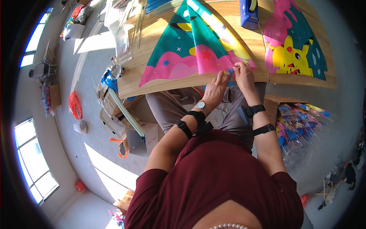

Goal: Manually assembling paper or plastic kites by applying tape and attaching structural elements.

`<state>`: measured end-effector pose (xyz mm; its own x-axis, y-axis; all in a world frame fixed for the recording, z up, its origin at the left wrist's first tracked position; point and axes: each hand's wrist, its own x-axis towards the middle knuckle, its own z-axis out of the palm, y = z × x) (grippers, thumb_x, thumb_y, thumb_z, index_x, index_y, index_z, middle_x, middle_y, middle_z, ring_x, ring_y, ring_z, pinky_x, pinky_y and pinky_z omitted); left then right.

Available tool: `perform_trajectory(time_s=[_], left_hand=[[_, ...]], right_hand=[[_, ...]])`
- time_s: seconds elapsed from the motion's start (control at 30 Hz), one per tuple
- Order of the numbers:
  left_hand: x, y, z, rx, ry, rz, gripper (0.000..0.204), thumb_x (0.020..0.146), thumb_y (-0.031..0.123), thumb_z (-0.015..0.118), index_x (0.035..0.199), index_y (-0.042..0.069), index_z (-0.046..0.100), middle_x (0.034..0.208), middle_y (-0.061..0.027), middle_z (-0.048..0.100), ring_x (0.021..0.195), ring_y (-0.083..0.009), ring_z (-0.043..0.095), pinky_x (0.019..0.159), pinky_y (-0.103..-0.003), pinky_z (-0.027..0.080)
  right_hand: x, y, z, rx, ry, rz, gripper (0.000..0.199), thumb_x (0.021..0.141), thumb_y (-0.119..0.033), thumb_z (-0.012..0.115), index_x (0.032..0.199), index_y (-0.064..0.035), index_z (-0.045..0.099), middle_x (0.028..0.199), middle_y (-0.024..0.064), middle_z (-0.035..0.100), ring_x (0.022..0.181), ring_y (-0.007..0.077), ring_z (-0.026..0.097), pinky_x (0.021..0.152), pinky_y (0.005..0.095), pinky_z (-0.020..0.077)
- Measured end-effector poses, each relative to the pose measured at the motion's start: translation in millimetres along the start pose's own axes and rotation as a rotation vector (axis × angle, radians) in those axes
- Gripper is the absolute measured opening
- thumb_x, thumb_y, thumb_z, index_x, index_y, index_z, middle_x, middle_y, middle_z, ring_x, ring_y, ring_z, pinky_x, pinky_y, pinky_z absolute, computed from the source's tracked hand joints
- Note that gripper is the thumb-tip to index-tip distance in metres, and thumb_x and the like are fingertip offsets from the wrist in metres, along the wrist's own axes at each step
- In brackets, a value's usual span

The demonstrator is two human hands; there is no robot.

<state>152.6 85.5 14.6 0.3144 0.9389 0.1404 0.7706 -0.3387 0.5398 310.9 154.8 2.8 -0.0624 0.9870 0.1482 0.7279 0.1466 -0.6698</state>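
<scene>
A triangular kite [164,63] in green, pink and yellow lies on the wooden table in front of me, with a raised fold down its middle. At its lower right edge my left hand [216,91] is closed, thumb and fingers pinched together on the edge. My right hand [244,77] is closed too, its fingertips gripping the kite by its lower right corner. Between the fingertips shows a small blue piece [230,71], too small to name. The exact grip of each hand is partly hidden by the fingers.
Right of the kite lies a second kite [293,57] with a yellow cartoon figure. A blue tape dispenser [248,16] stands at the back. Thin sticks [139,24] lie back left. Below the table's right end is a heap of colourful kites [297,124]; left, a cardboard box [143,141].
</scene>
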Motion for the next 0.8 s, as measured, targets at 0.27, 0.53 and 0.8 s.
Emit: perform_trajectory(time_s=[0.27, 0.53, 0.8], left_hand=[[-0.2, 0.0, 0.1, -0.012, -0.002, -0.006, 0.066, 0.076, -0.005, 0.059, 0.140, 0.004, 0.046, 0.128, -0.0176, 0.048, 0.105, -0.0369, 0.062, 0.086, -0.044, 0.053], [0.3, 0.2, -0.8, -0.022, 0.009, -0.013, 0.063, 0.078, -0.003, 0.058, 0.140, 0.004, 0.046, 0.126, -0.0174, 0.049, 0.104, -0.0366, 0.062, 0.085, -0.045, 0.053], [-0.2, -0.3, 1.7, -0.013, 0.015, -0.022, 0.062, 0.080, -0.002, 0.058, 0.140, 0.006, 0.046, 0.127, -0.0172, 0.049, 0.105, -0.0362, 0.062, 0.085, -0.044, 0.053]], right_hand=[[7.0, 5.6, 5.9, -0.052, -0.033, -0.091, 0.014, 0.091, -0.015, 0.066, 0.099, -0.0086, 0.057, 0.103, 0.0142, 0.060, 0.094, 0.0364, 0.063, 0.076, 0.0472, 0.0519], [8.0, -5.9, -2.7, -0.028, -0.069, -0.111, 0.014, 0.090, -0.007, 0.066, 0.101, -0.0064, 0.057, 0.105, 0.0147, 0.059, 0.101, 0.0360, 0.061, 0.082, 0.0453, 0.0506], [16.2, -13.9, -6.6, -0.106, -0.179, -0.158, 0.017, 0.088, 0.000, 0.063, 0.103, -0.0068, 0.057, 0.105, 0.0160, 0.056, 0.098, 0.0369, 0.062, 0.080, 0.0460, 0.0520]])
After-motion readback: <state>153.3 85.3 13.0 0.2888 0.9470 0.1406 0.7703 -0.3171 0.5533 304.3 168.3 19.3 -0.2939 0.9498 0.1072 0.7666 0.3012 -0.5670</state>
